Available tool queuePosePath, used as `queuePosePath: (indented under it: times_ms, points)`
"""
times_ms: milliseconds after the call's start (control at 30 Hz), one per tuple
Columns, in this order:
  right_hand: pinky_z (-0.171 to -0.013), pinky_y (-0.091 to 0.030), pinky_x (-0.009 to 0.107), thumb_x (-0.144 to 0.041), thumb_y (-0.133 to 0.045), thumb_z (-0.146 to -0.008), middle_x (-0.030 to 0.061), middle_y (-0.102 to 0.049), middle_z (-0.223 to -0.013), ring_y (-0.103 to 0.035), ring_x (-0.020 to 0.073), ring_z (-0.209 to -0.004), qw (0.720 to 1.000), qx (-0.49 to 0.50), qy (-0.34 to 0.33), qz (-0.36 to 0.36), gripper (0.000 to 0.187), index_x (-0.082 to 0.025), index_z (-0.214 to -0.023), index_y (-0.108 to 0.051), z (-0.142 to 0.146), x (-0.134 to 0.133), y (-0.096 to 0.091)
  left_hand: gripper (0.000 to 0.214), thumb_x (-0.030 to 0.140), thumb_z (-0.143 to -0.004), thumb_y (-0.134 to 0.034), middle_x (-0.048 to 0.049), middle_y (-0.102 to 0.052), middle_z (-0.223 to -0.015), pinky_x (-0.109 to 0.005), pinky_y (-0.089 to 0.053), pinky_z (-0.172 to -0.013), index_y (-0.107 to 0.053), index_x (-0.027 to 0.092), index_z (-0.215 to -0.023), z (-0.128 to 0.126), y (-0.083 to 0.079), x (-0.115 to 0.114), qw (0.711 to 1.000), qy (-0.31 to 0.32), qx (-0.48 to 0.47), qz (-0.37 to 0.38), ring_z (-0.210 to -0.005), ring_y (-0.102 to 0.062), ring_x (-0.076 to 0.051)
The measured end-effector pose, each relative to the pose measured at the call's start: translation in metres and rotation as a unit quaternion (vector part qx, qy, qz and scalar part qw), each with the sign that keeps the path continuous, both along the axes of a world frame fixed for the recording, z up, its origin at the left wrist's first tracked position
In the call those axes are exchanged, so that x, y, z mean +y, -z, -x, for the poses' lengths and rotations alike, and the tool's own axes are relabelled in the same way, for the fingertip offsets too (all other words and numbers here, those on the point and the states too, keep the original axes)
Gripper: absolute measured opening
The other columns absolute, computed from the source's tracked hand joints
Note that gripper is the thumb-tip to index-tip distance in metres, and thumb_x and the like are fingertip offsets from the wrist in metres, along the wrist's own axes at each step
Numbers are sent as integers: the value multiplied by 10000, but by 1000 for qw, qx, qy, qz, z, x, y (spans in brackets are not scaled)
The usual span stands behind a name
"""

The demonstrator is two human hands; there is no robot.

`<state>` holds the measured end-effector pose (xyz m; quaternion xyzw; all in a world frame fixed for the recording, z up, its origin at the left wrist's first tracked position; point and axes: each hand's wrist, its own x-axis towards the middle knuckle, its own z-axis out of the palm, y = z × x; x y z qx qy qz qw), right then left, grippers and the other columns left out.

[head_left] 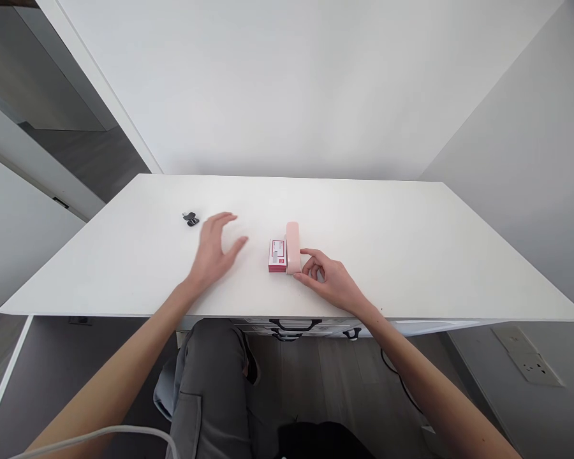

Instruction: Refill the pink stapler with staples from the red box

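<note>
A pink stapler [293, 248] lies lengthwise on the white desk, pointing away from me. Against its left side is a small red-and-white box [277, 254] with a printed label. My right hand [328, 277] holds the stapler at its near right end, index fingertip on the side and thumb at the near end. Over the desk to the left of the box, my left hand [213, 248] is open and holds nothing, its thumb and fingers apart in a curve. Just beyond it lies a small black object [191, 218], perhaps clips; its kind is unclear.
The white desk [411, 255] meets a white wall [287, 89] at the back. Drawers with black handles [295, 326] sit below its front edge. A white cable [100, 433] crosses at lower left, and a wall socket [530, 363] is at lower right.
</note>
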<state>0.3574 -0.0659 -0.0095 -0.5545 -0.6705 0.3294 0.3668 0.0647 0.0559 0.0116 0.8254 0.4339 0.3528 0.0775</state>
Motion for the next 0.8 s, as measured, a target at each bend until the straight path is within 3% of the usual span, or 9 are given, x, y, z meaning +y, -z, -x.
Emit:
queuePosePath:
  times_ms: [67, 133, 200, 300, 400, 533, 667, 800]
  points:
    - [-763, -547, 371, -579, -658, -1009, 19, -760, -938, -660, 197, -769, 1000, 8, 6, 2, 540, -241, -1422, -579, 1, 0, -1, 481, 487, -1031, -575, -179, -514, -1542, -578, -330, -1294, -537, 215, -1425, 18, 1, 16, 993, -113, 0, -23, -1500, -435, -346]
    - [-753, -546, 368, -610, -653, -1006, 22, -764, -936, -664, 198, -769, 1000, 16, 11, 1, 551, -240, -1409, -588, 1, 0, -2, 527, 476, -1000, -597, -206, -458, -1600, -633, -314, -1281, -540, 194, -1441, 36, 1, 31, 981, -192, 25, 2, -1530, -375, -403]
    - [-746, -544, 368, -626, -649, -1005, 24, -766, -928, -664, 201, -763, 1000, 19, 13, -1, 557, -240, -1403, -593, 1, 0, -3, 572, 477, -986, -591, -225, -428, -1651, -690, -284, -1274, -535, 171, -1466, 52, 1, 42, 970, -227, 69, 48, -1569, -314, -450]
    - [-741, -540, 374, -630, -628, -1015, 29, -768, -929, -658, 202, -750, 1000, 15, 11, 0, 555, -235, -1404, -592, 2, -1, -4, 605, 461, -1006, -524, -239, -484, -1637, -688, -267, -1292, -512, 121, -1507, 64, 3, 48, 963, -229, 112, 90, -1597, -311, -451]
    - [-758, -548, 381, -633, -628, -1016, 31, -772, -940, -664, 204, -761, 1000, 13, 7, 0, 568, -232, -1416, -583, 1, -1, -4, 597, 399, -1028, -445, -223, -521, -1629, -634, -307, -1305, -490, 104, -1544, 61, 8, 45, 973, -181, 120, 80, -1576, -399, -408]
    - [-763, -540, 380, -641, -646, -1005, 25, -765, -930, -665, 207, -768, 1000, 19, 8, 5, 584, -235, -1419, -577, 1, -1, -4, 622, 254, -1005, -373, -176, -484, -1685, -565, -307, -1339, -459, 104, -1603, 38, 10, 37, 985, -40, 153, 72, -1600, -404, -340]
    - [-765, -538, 376, -627, -652, -1007, 19, -764, -929, -668, 204, -767, 1000, 17, 8, 4, 573, -239, -1420, -574, 1, 0, -2, 780, 110, -914, -375, -62, -403, -1757, -534, -284, -1359, -365, 181, -1691, 4, 6, 27, 970, 80, 201, 110, -1662, -303, -289]
    - [-764, -548, 373, -608, -640, -1015, 23, -769, -936, -673, 202, -767, 1000, 14, 4, -3, 558, -238, -1427, -567, 0, 1, 0, 892, 42, -837, -392, -26, -360, -1778, -516, -300, -1353, -341, 199, -1713, -24, 2, 21, 957, 121, 230, 130, -1676, -265, -286]
